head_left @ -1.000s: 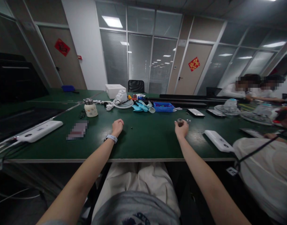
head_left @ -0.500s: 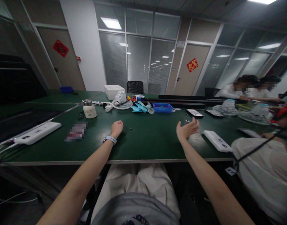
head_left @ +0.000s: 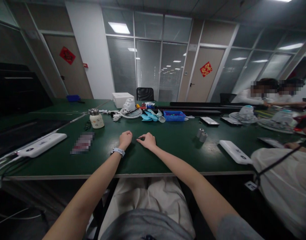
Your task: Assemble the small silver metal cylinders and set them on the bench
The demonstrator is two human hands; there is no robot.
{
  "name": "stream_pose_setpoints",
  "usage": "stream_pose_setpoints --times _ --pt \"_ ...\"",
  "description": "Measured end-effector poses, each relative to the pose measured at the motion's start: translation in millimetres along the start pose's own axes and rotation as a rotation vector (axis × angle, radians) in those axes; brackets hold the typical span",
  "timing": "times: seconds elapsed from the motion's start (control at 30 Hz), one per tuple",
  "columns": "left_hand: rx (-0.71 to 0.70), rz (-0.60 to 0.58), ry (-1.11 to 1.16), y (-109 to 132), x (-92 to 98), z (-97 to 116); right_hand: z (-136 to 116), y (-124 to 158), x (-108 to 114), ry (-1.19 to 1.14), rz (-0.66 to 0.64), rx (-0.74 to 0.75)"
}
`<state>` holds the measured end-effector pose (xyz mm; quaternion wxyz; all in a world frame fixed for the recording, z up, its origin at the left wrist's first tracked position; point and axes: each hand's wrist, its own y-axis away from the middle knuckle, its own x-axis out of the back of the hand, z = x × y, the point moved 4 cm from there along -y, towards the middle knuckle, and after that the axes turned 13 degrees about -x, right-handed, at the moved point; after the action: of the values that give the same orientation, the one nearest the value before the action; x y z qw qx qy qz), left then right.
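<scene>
My left hand [head_left: 125,138] rests on the green table [head_left: 168,150] as a closed fist, with a watch [head_left: 117,151] on its wrist; nothing shows in it. My right hand [head_left: 148,140] lies just to its right. Its fingers are drawn together and point left at a tiny dark speck [head_left: 140,137] on the table; whether they grip it is unclear. Two small grey cylinders [head_left: 202,135] lie side by side on the table, well to the right of both hands.
White power strips lie at the left [head_left: 40,144] and right [head_left: 235,151]. A cream flask [head_left: 96,119], small white fan [head_left: 130,108], blue fan blades [head_left: 150,115], blue tray [head_left: 174,115] and white box [head_left: 122,98] sit farther back. A person in white [head_left: 285,180] sits close on the right; others work beyond.
My right hand let go of the small cylinder it held, opened, then swung left to beside my left fist. The cylinders now lie on the table. My left hand stayed put.
</scene>
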<state>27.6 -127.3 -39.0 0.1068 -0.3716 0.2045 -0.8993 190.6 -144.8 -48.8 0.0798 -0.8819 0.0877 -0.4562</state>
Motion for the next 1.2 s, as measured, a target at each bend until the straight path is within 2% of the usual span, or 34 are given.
stream_pose_setpoints --times 0.1,0.2,0.27,0.33,0.4,0.43,0.5,0.57,0.63,0.73,0.8,0.97,1.2 --pt "-0.005 -0.004 -0.01 -1.0 -1.0 -0.6 4.8 -4.7 -0.5 -0.083 -0.029 0.026" --pt "-0.004 0.008 -0.012 -1.2 -1.3 -2.1 15.4 -1.3 31.4 -0.102 0.048 0.101" --pt "-0.005 0.01 0.0 -0.8 -1.6 -2.9 30.4 2.5 72.9 -0.095 0.181 0.153" --pt "-0.001 0.004 0.009 -0.5 -2.2 -3.5 57.6 6.7 126.7 -0.075 0.384 0.162" --pt "0.002 -0.006 0.012 -0.6 -3.1 -3.8 98.5 11.3 183.2 -0.002 0.616 0.078" --pt "0.0 -0.011 0.013 -0.9 -3.7 -3.8 122.2 13.0 208.0 0.054 0.686 0.006" --pt "-0.007 -0.019 0.015 -1.6 -4.8 -3.8 170.6 15.0 246.0 0.17 0.707 -0.166" --pt "-0.018 -0.017 0.012 -2.1 -5.3 -3.8 211.9 17.8 267.8 0.255 0.662 -0.321" --pt "-0.027 -0.011 0.004 -2.0 -5.2 -3.9 239.7 21.4 275.1 0.319 0.6 -0.431" --pt "-0.026 -0.013 0.0 -1.1 -4.5 -3.9 257.2 25.3 269.3 0.357 0.521 -0.503" --pt "-0.022 -0.021 0.001 -0.5 -4.1 -3.7 259.6 26.5 262.6 0.333 0.503 -0.497" --pt "-0.022 -0.029 -0.01 0.4 -3.0 -1.3 262.4 28.9 257.2 0.278 0.602 -0.489" --pt "-0.013 -0.054 -0.055 -0.1 -4.4 -1.2 269.2 23.7 253.4 0.237 0.556 -0.479"
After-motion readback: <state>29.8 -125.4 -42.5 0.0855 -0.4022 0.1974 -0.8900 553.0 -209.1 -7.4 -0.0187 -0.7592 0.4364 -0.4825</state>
